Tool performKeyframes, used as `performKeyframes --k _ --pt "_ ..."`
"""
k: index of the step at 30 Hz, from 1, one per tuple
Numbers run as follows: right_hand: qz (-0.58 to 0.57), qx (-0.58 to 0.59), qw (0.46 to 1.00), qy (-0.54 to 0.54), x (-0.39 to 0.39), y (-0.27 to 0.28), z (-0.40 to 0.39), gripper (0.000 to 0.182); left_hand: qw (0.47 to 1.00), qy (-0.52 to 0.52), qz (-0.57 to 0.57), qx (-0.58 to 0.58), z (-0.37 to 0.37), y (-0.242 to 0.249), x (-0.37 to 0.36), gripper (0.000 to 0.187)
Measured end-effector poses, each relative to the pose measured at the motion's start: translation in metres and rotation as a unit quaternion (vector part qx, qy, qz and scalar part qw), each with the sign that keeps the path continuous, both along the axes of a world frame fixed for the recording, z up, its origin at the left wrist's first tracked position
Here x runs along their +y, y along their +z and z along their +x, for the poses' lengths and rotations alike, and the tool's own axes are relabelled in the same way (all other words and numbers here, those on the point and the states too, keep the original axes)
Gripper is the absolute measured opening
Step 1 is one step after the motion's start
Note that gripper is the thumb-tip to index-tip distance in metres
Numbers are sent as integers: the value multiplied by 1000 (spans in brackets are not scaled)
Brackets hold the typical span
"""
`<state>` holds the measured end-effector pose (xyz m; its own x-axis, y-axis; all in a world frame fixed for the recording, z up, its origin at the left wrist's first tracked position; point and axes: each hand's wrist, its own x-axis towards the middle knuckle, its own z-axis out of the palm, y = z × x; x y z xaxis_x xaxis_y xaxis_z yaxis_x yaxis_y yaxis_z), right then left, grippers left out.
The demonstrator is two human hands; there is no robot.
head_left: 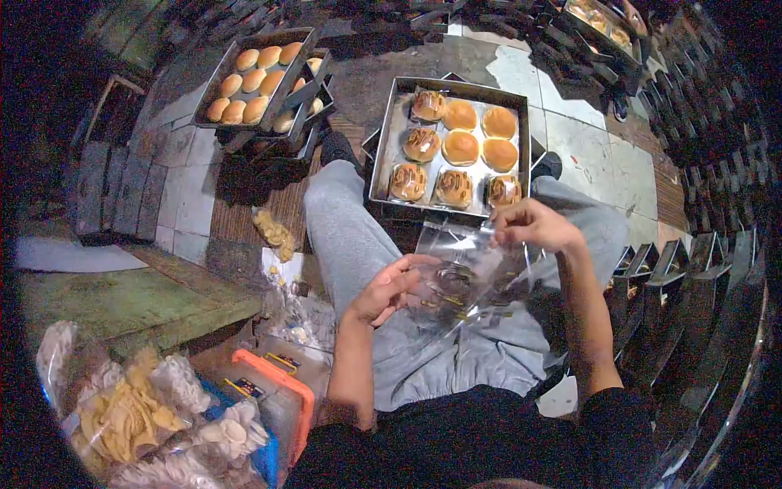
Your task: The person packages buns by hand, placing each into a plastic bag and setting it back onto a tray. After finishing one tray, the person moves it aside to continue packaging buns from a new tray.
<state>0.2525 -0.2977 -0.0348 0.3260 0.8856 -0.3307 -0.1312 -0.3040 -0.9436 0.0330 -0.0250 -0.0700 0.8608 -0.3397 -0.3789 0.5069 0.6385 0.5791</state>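
Over my lap is a clear plastic bag (pixel 456 281) with dark brown and yellow print. My left hand (pixel 389 291) grips its left side between thumb and fingers. At the upper right my right hand (pixel 536 228) pinches the bag's edge, close to the tray's near right corner. The square metal tray (pixel 529 106) in front of me holds buns. Glossy plain buns (pixel 461 148) sit in its middle and right columns. Buns in printed clear bags (pixel 408 181) line the left column and the near row.
Stacked trays of plain buns (pixel 253 80) stand at the far left. Another bun tray (pixel 603 24) is at the far right. Bags of pale and yellowish material (pixel 130 407) lie near left, beside an orange-rimmed container (pixel 303 391). Dark metal moulds (pixel 692 285) line the right.
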Motion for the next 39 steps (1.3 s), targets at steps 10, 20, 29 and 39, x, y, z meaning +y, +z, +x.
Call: performKeyframes --k 10,20,29,39 --pt "-1 -192 975 113 30 11 -22 15 988 -25 139 -63 5 0 -17 50" --pt "-62 -300 941 143 25 40 -32 19 930 25 320 -181 38 22 -35 72" --pt "-73 -153 986 9 -10 -8 -2 16 903 -10 403 -149 54 -31 -38 23" --pt "-135 -100 986 2 -13 -129 -22 21 819 -49 567 -76 1 -83 -36 25"
